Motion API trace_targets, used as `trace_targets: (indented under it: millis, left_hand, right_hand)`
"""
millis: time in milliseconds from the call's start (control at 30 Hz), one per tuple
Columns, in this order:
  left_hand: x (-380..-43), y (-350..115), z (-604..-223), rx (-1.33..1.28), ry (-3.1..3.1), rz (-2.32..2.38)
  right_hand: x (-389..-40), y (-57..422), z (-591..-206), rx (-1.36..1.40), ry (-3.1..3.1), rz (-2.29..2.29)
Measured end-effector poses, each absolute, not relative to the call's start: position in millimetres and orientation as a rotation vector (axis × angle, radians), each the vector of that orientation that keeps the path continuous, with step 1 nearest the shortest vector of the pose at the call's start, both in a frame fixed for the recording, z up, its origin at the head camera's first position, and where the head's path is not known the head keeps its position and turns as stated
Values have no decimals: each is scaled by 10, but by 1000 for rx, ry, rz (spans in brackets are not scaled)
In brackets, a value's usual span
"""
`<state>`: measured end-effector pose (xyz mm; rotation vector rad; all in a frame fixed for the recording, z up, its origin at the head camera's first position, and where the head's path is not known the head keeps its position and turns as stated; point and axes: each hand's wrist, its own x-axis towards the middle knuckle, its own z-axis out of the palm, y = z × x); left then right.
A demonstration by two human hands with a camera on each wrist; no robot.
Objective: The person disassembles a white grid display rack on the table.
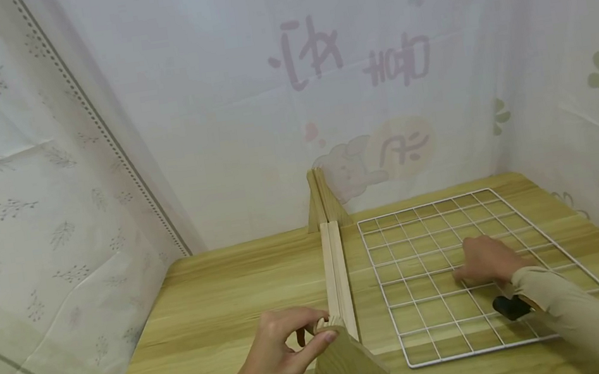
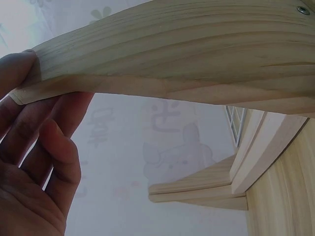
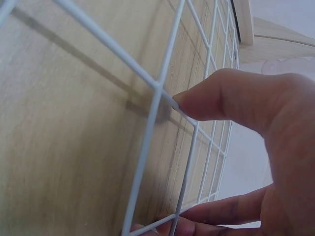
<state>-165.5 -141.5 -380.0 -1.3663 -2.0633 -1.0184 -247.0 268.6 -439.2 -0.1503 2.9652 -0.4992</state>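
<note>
A wooden stand [image 1: 337,271] has two long parallel rails joining triangular end pieces. My left hand [image 1: 276,347] pinches the top of the near end piece [image 1: 348,359] between thumb and fingers. In the left wrist view, the left hand [image 2: 37,182] holds the narrow tip of that end piece [image 2: 162,59]. Right of the stand lies a white wire grid panel [image 1: 389,308]. My right hand [image 1: 488,259] grips wires near its middle. In the right wrist view, the thumb presses a wire of the grid [image 3: 142,157], and the other fingers reach through below it, partly hidden.
Both things rest on a wood-grain table [image 1: 218,301]. The stand's far end piece [image 1: 311,211] stands near the back edge, before a printed white curtain [image 1: 222,127]. Another patterned curtain [image 1: 35,186] hangs at the left, and one with green flowers [image 1: 586,140] at the right.
</note>
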Motion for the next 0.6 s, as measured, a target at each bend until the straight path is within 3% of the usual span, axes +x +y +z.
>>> trace_targets:
  millis: [600]
  left_hand:
    - [-1669, -1407, -3808, -1367, -2048, -1019]
  right_hand:
    - [-2496, 2568, -4388, -124, 2970, -505]
